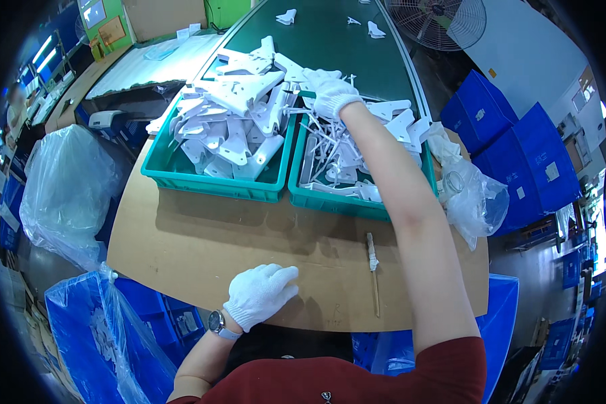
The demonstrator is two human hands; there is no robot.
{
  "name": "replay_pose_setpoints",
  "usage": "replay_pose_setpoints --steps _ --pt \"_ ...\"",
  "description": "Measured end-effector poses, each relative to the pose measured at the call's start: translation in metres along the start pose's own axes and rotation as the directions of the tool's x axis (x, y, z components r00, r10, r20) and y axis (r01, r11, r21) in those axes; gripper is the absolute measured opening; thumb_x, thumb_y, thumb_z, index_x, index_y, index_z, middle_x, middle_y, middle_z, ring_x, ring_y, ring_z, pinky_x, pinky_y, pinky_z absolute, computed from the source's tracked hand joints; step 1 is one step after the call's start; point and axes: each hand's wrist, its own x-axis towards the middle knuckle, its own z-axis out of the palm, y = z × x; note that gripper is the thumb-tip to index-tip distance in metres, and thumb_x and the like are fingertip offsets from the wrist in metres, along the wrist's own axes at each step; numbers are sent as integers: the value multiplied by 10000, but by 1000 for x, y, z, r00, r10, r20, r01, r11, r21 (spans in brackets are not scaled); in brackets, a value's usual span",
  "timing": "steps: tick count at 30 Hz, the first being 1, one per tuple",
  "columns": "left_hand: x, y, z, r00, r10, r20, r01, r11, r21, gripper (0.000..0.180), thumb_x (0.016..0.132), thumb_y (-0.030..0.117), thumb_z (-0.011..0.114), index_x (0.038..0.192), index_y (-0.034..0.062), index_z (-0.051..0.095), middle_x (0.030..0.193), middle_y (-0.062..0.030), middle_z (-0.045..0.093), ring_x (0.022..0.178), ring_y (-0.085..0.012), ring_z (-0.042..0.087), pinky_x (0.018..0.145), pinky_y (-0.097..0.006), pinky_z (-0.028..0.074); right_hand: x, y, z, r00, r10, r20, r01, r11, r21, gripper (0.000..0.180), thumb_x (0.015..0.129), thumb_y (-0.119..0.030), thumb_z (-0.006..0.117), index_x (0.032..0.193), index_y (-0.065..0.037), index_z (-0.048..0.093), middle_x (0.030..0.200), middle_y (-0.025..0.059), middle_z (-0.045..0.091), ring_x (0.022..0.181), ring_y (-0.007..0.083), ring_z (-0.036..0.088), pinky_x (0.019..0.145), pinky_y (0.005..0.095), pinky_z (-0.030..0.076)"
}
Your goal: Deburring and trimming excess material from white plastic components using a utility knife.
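Note:
My right hand [333, 95], in a white knit glove, reaches over the far side of the two green trays. Its fingertips are among white plastic parts [288, 69]; white on white, whether they grip one is unclear. The left green tray [215, 186] is heaped with flat, angular white parts [239, 94]. In the right green tray [343, 204] lie thin white sticks [324, 145] and more white parts [400, 124]. Near the table's front edge is my left hand [262, 294], gloved too, empty, with fingers loosely bent and thumb apart.
A thin stick with a white-wrapped end [374, 269] lies on the brown tabletop [202, 249]. Beyond the trays runs a green conveyor belt [337, 40] carrying several white pieces. Clear plastic bags [478, 195], blue bins [525, 161] and a fan [441, 20] stand around.

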Motion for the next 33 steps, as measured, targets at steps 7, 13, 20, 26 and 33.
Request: replay_pose_setpoints --steps 7,13,20,26,33 --pt "-9 -7 4 995 -102 17 103 992 -70 253 844 281 748 1064 167 697 829 -39 670 785 -272 680 645 -410 536 0 -11 -9 990 8 138 -3 999 -39 657 860 -334 695 1453 -159 471 1436 183 532 1259 414 578 1018 523 494" --pt "-13 -15 -7 992 -125 0 123 983 -137 271 824 245 773 1067 148 700 836 -47 671 781 -270 679 664 -394 545 -75 -35 -48 994 -92 -53 93 995 31 657 842 -344 723 1404 -97 488 1211 241 597 1030 384 662 920 423 527" --pt "2 -12 -23 963 -83 -257 -9 941 -339 405 750 97 816 1128 52 678 1043 -147 667 948 -307 681 808 -394 567 -246 -80 -65 979 202 10 -33 111 993 523 955 -190 551 1437 -13 448 973 128 650 719 112 555 648 239 462" --pt "32 33 -39 922 -31 -387 -131 914 -384 654 705 126 855 1294 21 590 1212 -216 608 1176 -402 582 1004 -460 490 -340 -114 -54 951 300 76 -149 228 962 412 949 -137 540 1334 11 541 933 96 690 662 100 550 590 226 435" --pt "41 74 -24 999 -28 45 38 964 -263 974 723 175 857 1547 75 347 1183 -225 651 1034 -423 659 908 -464 538 -376 -131 -61 888 70 454 -328 -595 733 602 924 -184 661 1474 -14 487 1036 86 679 680 72 522 582 211 401"
